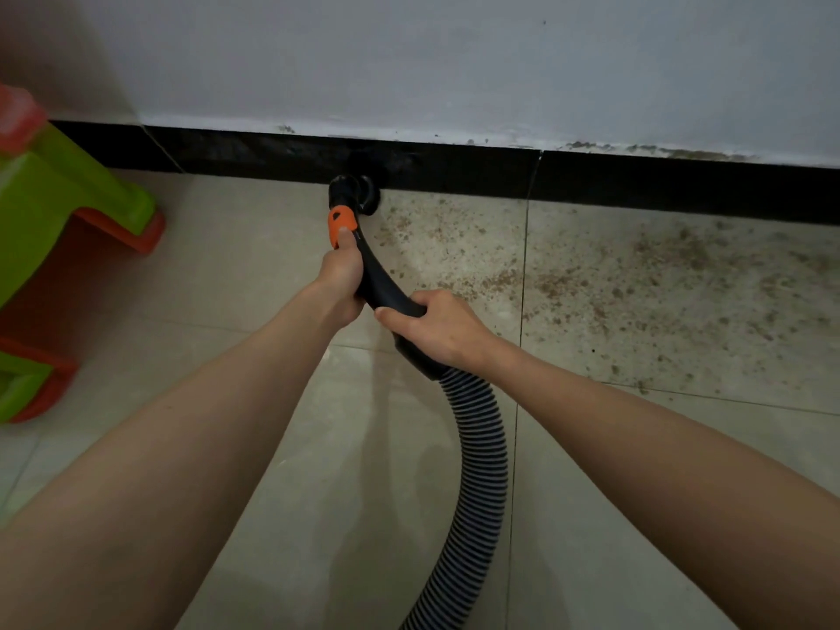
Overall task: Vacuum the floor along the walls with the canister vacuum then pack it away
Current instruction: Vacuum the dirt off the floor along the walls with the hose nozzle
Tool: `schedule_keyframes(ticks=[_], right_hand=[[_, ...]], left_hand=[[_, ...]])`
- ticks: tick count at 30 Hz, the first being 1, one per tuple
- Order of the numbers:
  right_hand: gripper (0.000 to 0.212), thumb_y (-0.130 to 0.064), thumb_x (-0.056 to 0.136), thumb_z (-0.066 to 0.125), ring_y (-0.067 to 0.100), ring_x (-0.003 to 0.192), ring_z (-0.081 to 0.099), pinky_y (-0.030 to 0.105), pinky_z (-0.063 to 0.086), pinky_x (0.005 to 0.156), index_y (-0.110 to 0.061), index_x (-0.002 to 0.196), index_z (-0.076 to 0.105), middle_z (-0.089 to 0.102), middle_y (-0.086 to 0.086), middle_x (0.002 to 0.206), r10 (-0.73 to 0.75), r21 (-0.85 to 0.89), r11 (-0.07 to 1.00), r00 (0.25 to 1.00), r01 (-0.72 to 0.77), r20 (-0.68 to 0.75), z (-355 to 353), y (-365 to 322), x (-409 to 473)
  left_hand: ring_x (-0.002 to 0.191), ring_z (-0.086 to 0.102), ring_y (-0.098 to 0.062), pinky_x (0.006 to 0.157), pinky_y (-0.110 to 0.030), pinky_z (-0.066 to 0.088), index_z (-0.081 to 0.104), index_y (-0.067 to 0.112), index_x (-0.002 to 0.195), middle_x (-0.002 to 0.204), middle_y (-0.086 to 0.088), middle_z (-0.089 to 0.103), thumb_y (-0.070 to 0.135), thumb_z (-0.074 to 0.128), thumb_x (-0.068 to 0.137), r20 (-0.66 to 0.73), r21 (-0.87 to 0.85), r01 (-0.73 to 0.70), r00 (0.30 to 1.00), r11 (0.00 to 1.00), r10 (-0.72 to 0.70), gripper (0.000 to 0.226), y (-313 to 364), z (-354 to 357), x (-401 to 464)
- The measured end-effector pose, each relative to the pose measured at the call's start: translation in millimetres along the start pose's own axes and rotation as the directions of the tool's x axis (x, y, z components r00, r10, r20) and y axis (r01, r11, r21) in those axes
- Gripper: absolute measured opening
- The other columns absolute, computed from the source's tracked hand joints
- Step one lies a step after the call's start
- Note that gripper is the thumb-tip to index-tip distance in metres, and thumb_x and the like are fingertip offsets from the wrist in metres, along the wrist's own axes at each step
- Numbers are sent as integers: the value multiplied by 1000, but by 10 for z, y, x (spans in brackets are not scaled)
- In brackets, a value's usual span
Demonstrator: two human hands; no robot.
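Risk, missed grit: You have a wide scatter of brown debris (636, 284) lying from 1 to 3 o'clock of the nozzle (359, 193); judging by the spread, a pass that hugs only the baseboard (454, 168) would leave the outer specks on the floor tiles (254, 266).
Risk, scuffed wall: The nozzle sits right against the black baseboard, so a hard push forward could knock it into the white wall (454, 61) above, where the paint edge already looks chipped and stained.
Risk, hose snag: The ribbed hose (477, 447) loops toward 6 o'clock between your arms and out of frame; a long reach to the right may drag it taut. The canister itself is not in view.
Risk, obstacle: A green and orange plastic stool (59, 211) stands at 9 o'clock, well apart from the nozzle, and would block a sweep to the left.
Left hand: Your left hand (341, 279) grips the curved black handle (377, 279) near its front, thumb pressing on the orange collar (342, 225).
Right hand: Your right hand (436, 329) wraps its fingers (400, 316) closed around the handle's rear, just ahead of where the hose joins.
Vacuum look: Glossy black plastic, a bright orange collar, a small round dark head, grey-and-black ribbed hose.
Vacuum place: The head rests at 12 o'clock on the floor, touching the baseboard, at the left edge of the debris.
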State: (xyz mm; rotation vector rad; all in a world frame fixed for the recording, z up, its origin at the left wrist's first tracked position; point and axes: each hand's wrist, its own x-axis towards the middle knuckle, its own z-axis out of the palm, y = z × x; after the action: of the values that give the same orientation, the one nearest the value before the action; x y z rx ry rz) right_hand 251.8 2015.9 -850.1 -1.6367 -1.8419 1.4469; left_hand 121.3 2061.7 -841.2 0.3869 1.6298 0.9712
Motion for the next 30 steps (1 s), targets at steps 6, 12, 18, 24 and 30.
schedule_keyframes(ticks=[6,12,18,24,30], right_hand=[[40,-57,84,60,23,68,68,45,58,72,-18,79,63,71,6,76,-1,-54,999,1000,0,-21,-140,136,-119],[39,-57,83,60,21,69,68,44,58,73,-18,82,64,71,4,76,26,-55,998,999,-28,-37,-269,251,-243],[40,-60,82,59,21,70,69,45,58,75,-20,81,63,71,3,77,52,-56,997,997,-55,-62,-364,364,-354],[41,-59,83,59,21,71,69,45,58,76,-18,82,64,72,4,78,67,-5,998,993,-68,-98,-488,478,-485],[37,-54,85,60,18,66,69,42,59,72,-18,83,64,71,1,74,86,33,996,986,-83,-143,-579,613,-663]], left_hand=[[95,55,-19,86,-32,44,41,5,132,106,-7,58,51,28,100,70,-67,31,997,997,-26,58,-116,161,-48],[95,56,-19,84,-32,45,42,5,132,107,-8,58,49,27,100,107,-75,43,994,996,-35,56,-204,339,-112],[94,55,-19,83,-32,44,38,4,137,108,-7,55,50,28,100,129,-71,41,991,997,-32,59,-280,503,-166],[99,53,-20,84,-32,43,36,2,139,113,-9,53,49,26,100,138,-4,25,990,1000,-24,62,-319,691,-235],[104,52,-22,87,-31,43,37,0,139,126,-14,53,48,25,101,184,54,17,983,998,-27,62,-412,904,-347]])
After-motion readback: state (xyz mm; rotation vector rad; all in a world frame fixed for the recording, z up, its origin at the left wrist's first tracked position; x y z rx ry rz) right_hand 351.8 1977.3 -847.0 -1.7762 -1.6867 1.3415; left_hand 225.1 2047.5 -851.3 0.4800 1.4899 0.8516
